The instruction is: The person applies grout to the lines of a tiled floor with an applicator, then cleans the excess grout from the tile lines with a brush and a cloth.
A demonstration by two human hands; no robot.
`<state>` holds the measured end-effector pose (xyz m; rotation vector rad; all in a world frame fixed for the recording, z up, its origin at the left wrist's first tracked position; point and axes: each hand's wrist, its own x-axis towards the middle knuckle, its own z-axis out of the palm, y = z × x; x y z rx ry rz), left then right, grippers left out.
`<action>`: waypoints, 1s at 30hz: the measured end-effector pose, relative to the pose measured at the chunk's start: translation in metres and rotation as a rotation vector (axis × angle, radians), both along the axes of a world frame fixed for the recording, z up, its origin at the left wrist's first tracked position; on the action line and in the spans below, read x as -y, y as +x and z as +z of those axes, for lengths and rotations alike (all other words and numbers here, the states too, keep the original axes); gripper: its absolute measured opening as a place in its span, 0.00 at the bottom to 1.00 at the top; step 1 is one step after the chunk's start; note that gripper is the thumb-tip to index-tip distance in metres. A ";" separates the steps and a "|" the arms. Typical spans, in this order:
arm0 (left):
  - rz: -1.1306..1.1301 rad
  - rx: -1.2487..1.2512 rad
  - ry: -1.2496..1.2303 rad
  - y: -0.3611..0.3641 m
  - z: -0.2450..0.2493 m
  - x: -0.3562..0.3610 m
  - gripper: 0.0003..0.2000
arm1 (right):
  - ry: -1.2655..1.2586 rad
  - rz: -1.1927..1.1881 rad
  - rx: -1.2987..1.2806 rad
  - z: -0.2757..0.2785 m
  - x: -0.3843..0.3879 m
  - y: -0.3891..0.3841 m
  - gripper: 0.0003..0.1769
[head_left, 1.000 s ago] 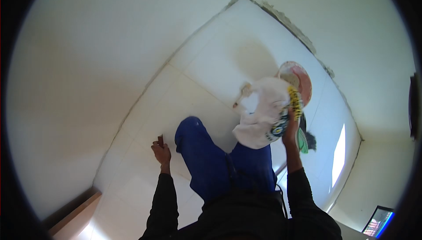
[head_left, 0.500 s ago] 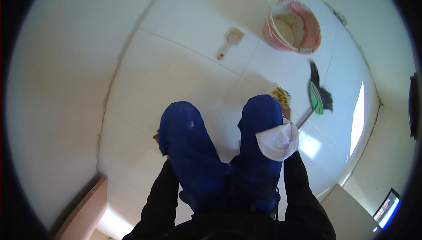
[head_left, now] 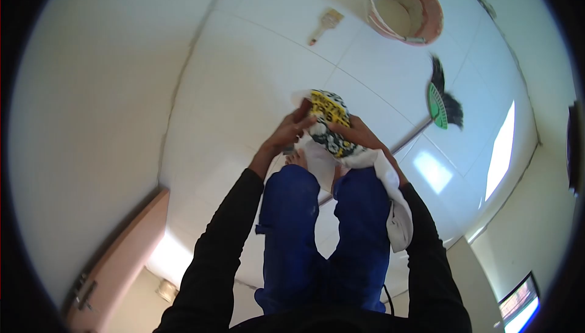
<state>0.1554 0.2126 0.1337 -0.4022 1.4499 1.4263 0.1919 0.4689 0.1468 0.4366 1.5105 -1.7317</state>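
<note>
A white cloth (head_left: 332, 113) with a yellow and black printed pattern is bunched up in front of my knees, above my bare feet. My left hand (head_left: 291, 133) is closed on its left side, with the thumb on top. My right hand (head_left: 361, 133) grips the opposite side, thumb across the print. From there a plain white length of the cloth trails down over my right thigh. Something dark reddish shows by my left fingertips; I cannot make out what it is.
A paintbrush (head_left: 326, 26) lies on the white tiled floor ahead. Beyond it stands a stained pink bucket (head_left: 434, 19) with pale material inside. A green broom (head_left: 437, 106) with black bristles lies at right. A door (head_left: 122, 266) stands at lower left, a lit screen (head_left: 519, 302) at lower right.
Both hands have come up from beside my legs to in front of my knees. The printed cloth has moved left and up from beside my right knee and is now between both hands.
</note>
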 end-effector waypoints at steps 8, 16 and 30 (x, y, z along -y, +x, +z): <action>0.477 -0.075 0.131 0.088 0.216 -0.024 0.47 | 0.358 0.084 0.045 0.220 0.020 0.034 0.29; 0.761 -0.060 -0.521 0.218 0.386 0.026 0.29 | 0.254 0.410 -0.074 0.382 0.103 0.064 0.21; 1.357 -0.229 -0.311 0.383 0.544 -0.064 0.26 | 0.247 0.613 -0.471 0.416 0.018 0.063 0.35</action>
